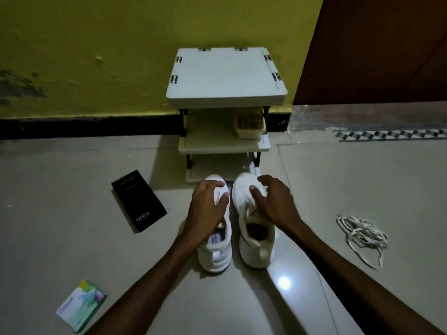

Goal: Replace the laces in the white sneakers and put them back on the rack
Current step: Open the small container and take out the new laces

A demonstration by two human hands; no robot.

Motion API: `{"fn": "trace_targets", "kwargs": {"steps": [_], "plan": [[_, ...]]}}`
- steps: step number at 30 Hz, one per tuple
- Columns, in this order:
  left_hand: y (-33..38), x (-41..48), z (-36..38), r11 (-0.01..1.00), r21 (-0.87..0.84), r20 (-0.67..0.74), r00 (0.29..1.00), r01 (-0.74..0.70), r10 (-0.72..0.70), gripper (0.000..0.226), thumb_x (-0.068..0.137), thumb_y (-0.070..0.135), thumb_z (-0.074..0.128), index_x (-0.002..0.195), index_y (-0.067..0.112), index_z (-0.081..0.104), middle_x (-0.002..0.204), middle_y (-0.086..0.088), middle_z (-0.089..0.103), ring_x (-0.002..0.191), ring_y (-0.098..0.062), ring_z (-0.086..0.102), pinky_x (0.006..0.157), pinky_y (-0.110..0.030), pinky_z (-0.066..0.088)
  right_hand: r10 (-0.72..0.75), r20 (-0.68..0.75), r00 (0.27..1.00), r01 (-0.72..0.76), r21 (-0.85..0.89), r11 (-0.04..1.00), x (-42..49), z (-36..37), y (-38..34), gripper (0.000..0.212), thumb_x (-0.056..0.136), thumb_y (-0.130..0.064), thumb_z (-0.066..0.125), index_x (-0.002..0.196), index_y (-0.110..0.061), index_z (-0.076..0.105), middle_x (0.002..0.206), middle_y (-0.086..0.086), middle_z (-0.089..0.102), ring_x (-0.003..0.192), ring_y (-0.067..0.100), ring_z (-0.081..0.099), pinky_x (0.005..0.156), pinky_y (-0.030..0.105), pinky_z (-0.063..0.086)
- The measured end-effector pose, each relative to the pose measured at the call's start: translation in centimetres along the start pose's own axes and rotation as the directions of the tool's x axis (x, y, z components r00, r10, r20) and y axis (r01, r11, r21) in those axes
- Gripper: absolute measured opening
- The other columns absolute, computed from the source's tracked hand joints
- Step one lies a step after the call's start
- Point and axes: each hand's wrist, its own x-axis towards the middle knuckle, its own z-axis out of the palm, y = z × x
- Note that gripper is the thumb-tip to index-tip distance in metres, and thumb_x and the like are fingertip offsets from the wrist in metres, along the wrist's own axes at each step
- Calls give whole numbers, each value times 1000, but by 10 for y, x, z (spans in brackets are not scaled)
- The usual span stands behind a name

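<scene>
Far left, flat on pale tile floor (72, 165), near bottom edge: green-and-white packet (81, 305). Further up, well apart from packet: black box (139, 200) marked 120W, also flat. Centre-left: left hand (206, 206) over forefoot of left sneaker (215, 255), fingers curled round outer side, thumb on inner side, gripping it. Both sneakers white, side by side on floor, toes toward rack, heels toward camera, narrow gap between. Behind toes, against yellow wall (96, 44): white three-shelf rack (225, 76), small beige tub (250, 126) at right of middle shelf, bottom shelf just beyond toes. Centre-right: right hand (273, 201) on right sneaker (256, 250), thumb pressed on tongue area, fingers curled over outer side, gripping. Lacing under hands: cannot tell. Right, well apart from sneakers: loose tangle of white laces (362, 234) on floor. Far right, top: brown door (387, 44)
</scene>
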Motion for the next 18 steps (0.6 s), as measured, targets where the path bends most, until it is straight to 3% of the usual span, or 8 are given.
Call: {"fn": "trace_targets", "kwargs": {"steps": [2,5,8,13,15,18], "plan": [[17,23,-10,994,-106,-30,999,-32,29,14,94,18,60,105,21,67,108,3,63,99,-9,60,82,-17,45,-13,-44,999,18,94,995,19,-19,-10,28,93,-33,60,114,-16,67,112,3,70,96,16,66,89,32,51],[45,71,-21,968,-250,-82,996,20,-42,10,95,16,59,99,20,67,97,4,67,91,-9,61,73,-13,46,61,-106,992,-33,247,968,61,-44,-27,23,91,-31,61,103,-13,70,90,4,74,75,17,71,82,42,58],[68,116,-24,954,-282,-89,987,105,-135,4,95,21,60,99,20,60,97,3,62,91,-14,59,68,-20,42,209,-118,971,-145,405,903,96,-54,-39,27,91,-31,63,107,-9,65,91,11,71,61,18,71,73,43,61],[84,172,-12,900,-262,91,937,349,-337,27,96,17,55,119,4,60,110,-13,60,97,-26,56,77,-28,39,300,-61,952,-228,513,827,135,-50,-41,34,87,-36,69,85,-3,64,78,11,71,62,24,72,73,45,61],[84,184,-4,900,-232,128,929,369,-348,27,96,17,54,121,7,60,118,-13,61,95,-23,58,75,-26,42,340,-27,940,-276,525,805,151,-44,-35,30,79,-34,74,83,-5,67,81,13,72,66,26,72,70,44,61],[82,185,2,864,-303,136,915,403,-379,23,95,10,55,117,5,62,110,-13,62,86,-20,55,70,-27,43,401,0,916,-328,575,750,161,-44,-34,15,74,-23,72,76,-9,67,86,15,71,75,27,69,74,46,61]]}}
